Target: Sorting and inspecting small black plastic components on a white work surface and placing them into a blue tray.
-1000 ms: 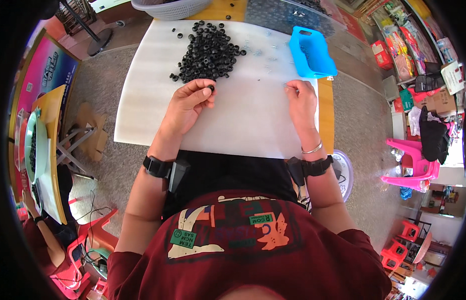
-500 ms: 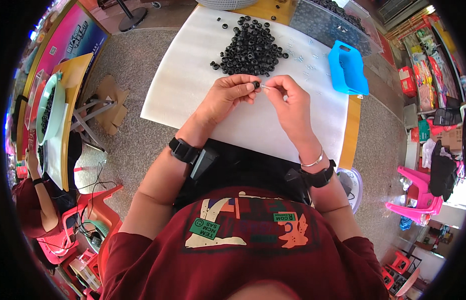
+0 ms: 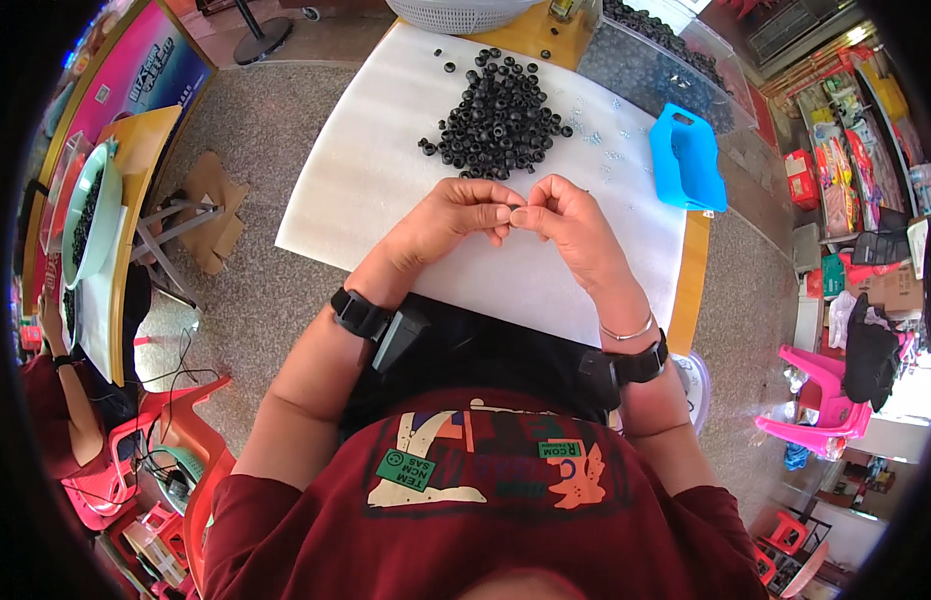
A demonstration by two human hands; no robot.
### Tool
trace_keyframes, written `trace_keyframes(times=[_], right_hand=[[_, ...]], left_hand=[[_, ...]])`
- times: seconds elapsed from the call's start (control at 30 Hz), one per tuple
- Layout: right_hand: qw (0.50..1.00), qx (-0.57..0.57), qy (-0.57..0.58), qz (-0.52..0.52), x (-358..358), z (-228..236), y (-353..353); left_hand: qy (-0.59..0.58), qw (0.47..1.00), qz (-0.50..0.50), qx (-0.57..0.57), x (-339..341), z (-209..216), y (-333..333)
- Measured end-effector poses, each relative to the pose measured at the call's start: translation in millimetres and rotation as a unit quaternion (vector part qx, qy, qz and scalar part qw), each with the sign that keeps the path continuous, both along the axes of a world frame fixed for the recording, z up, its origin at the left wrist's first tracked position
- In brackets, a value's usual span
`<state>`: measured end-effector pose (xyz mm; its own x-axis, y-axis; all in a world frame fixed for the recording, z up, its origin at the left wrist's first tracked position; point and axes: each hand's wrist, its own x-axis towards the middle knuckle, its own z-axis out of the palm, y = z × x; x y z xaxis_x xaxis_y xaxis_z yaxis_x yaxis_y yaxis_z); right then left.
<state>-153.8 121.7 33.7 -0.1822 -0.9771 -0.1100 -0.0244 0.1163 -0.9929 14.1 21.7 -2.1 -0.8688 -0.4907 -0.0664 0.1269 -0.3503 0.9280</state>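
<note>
My left hand (image 3: 463,218) and my right hand (image 3: 567,222) meet fingertip to fingertip over the white sheet (image 3: 355,180). Both are closed in a pinch. Between the left thumb and fingers sits a small black round piece (image 3: 513,208), mostly covered by the fingertips. The right thumb and forefinger press up against it, and whatever they pinch is hidden. Just beyond the hands lies a heap of black round pieces (image 3: 495,120), several with a hole in the middle. Small clear or shiny bits (image 3: 593,138) are scattered right of the heap.
At the sheet's right edge stands a blue plastic tray (image 3: 688,165). Behind it is a clear bin (image 3: 635,85) of black pieces, and a grey basket (image 3: 463,14) at the far edge. On the left, another person's arm (image 3: 77,400) is by a table with a green basin (image 3: 97,225).
Both hands have come nearer to me and closed together. The black piece and the shiny bit at the right fingertips, plainly seen before, are now mostly covered. The view has shifted slightly.
</note>
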Motion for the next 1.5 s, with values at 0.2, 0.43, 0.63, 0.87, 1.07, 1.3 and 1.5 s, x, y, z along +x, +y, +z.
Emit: trace_keyframes(times=[0.2, 0.43, 0.63, 0.87, 1.07, 1.3, 1.5], right_hand=[[0.980, -0.007, 0.163, -0.115, -25, 3, 3], [0.863, -0.140, 0.467, -0.131, -22, -26, -28], [0.867, -0.119, 0.465, -0.132, -15, -42, -42], [0.989, -0.061, 0.088, -0.098, -13, -16, -20], [0.991, -0.094, 0.031, -0.086, 5, -4, -12], [0.977, -0.134, 0.148, -0.075, 13, -5, -11], [0.946, -0.189, 0.255, -0.072, 17, 0, -11]], left_hand=[[0.055, 0.986, 0.090, 0.132, -1, -1, 1], [0.082, 0.983, 0.087, 0.137, -6, -6, -1], [0.088, 0.983, 0.074, 0.140, -4, -3, -1], [0.090, 0.982, 0.083, 0.141, -4, -5, -2], [0.072, 0.984, 0.091, 0.137, -3, -2, 0], [0.084, 0.983, 0.079, 0.145, -2, -6, -1], [0.077, 0.984, 0.077, 0.140, -2, -7, -2]])
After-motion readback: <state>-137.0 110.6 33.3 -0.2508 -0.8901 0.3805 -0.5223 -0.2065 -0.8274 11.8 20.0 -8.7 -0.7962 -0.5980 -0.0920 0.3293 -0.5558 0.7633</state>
